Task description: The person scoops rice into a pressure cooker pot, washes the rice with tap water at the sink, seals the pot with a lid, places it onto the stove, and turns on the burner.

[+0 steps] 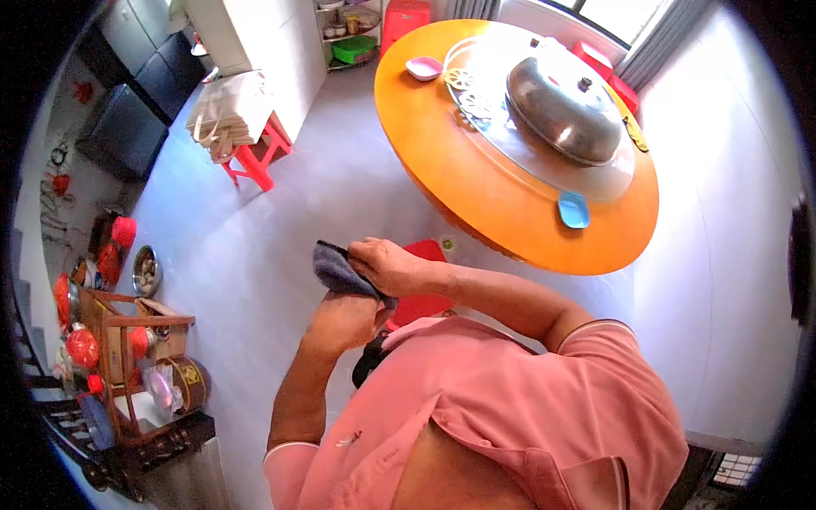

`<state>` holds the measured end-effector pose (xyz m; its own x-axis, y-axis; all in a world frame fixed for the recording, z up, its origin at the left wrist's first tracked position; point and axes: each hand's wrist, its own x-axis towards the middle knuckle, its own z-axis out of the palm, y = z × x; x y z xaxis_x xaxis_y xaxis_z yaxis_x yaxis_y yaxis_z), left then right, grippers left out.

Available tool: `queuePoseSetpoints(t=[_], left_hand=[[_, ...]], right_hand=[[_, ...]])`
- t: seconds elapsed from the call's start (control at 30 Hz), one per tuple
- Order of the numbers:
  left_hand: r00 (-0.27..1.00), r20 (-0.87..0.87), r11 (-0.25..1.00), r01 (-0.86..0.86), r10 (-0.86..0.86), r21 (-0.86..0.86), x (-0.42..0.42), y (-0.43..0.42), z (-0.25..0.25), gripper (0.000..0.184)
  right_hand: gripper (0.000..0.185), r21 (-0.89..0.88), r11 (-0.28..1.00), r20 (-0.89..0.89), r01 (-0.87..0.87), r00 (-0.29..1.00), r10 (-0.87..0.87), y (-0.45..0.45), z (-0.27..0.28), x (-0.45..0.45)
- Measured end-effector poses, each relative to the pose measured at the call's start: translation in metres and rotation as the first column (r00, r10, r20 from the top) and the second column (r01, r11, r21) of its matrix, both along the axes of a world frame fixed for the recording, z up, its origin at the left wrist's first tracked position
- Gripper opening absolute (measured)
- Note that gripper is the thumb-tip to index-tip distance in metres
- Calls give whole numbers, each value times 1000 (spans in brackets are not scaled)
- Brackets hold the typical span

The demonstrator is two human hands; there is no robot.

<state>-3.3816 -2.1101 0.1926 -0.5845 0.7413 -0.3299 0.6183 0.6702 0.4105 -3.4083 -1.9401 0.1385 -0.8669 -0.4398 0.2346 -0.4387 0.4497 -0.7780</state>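
Observation:
A dark grey piece of cloth (333, 269) with a black edge is held up between my two hands, in front of my pink shirt. My right hand (387, 265) comes in from the right, its fingers closed on the cloth's upper edge. From below, my left hand (344, 319) grips the lower part, with some of its fingers hidden behind the cloth. The exact kind of cloth item cannot be made out. Just behind my hands, a red stool (422, 306) is partly covered by my right forearm.
An orange round table (442, 183) stands ahead to the right, bearing a large domed metal lid (565, 110), a blue dish (573, 211) and a pink dish (424, 68). Bags lie on a red stool (255, 161) at left. A wooden rack (127, 340) stands at lower left near a metal bowl (147, 270).

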Motion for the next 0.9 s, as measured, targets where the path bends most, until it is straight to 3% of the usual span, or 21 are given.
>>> queuePoseSetpoints(t=[0.03, 0.13, 0.17, 0.23, 0.27, 0.3, 0.37, 0.4, 0.47, 0.53, 0.57, 0.6, 0.63, 0.67, 0.7, 0.77, 0.8, 0.83, 0.9], left_hand=[[998, -57, 987, 45, -37, 153, -1, 0, -10, 37], [971, 216, 937, 25, -106, 348, -2, 7, 24, 24], [950, 259, 878, 33, -177, 477, -4, 9, 24, 22], [796, 600, 773, -332, -79, 542, -1, 11, 26, 22], [668, 742, 695, -507, -57, 510, 1, 10, 27, 22], [632, 771, 623, -573, -78, 532, -2, 10, 15, 24], [609, 788, 571, -615, -93, 543, -7, 11, -3, 24], [600, 793, 542, -634, -104, 551, -8, 12, -8, 24], [585, 805, 496, -672, -101, 550, 0, 16, -3, 24], [637, 756, 474, -625, -150, 620, 1, 13, -3, 25], [616, 779, 516, -632, -117, 577, -1, 11, -2, 26], [597, 798, 555, -638, -82, 534, -8, 6, 0, 28], [580, 814, 591, -642, -44, 489, -14, 0, 1, 31], [833, 554, 753, -363, -2, 549, -21, -8, -22, 34], [972, 229, 881, -71, -43, 469, -28, -15, -67, 38], [975, -199, 941, 157, -99, 300, -24, -3, -63, 50], [906, -401, 955, 224, -132, 192, -23, 3, -61, 57], [937, -336, 822, 262, -91, 507, -31, -7, -99, 59], [934, -352, 853, 235, -66, 465, -27, -5, -100, 59]], right_hand=[[19, -1, 999, 99, -37, 994, 37, 6, 4, -1], [33, -115, 974, 353, -195, 908, 224, 30, 21, 7], [45, -316, 930, 332, -189, 896, 295, 31, 11, 8], [43, -543, 829, 317, -133, 882, 349, 33, 21, 24], [43, -617, 785, 406, -51, 834, 373, 32, 28, 28], [43, -684, 718, 556, 127, 729, 400, 34, 29, 32], [42, -722, 438, 691, 535, 528, 493, 43, 22, 30], [43, -736, 113, 615, 668, 589, 525, 42, 9, 29], [43, -832, 317, 515, 456, 847, 133, 49, 16, 26], [45, -688, 681, 258, 251, 962, -94, 64, 8, 15], [47, -481, 865, 129, 145, 987, -94, 69, 5, 3], [49, -358, 930, 129, 80, 991, -35, 71, 1, 7], [51, -226, 974, 126, 1, 992, 28, 67, 17, 13], [53, -96, 992, 121, -86, 988, 97, 62, 33, 19], [54, -26, 992, -59, -124, 991, 122, 34, 58, 29], [55, 119, 985, -198, -129, 969, 151, 10, 74, 34], [54, 186, 976, -158, -114, 977, 145, 6, 76, 33], [54, 251, 962, -114, -105, 984, 137, 2, 77, 31], [43, 434, 884, -150, -174, 954, 261, -7, 75, 32]])
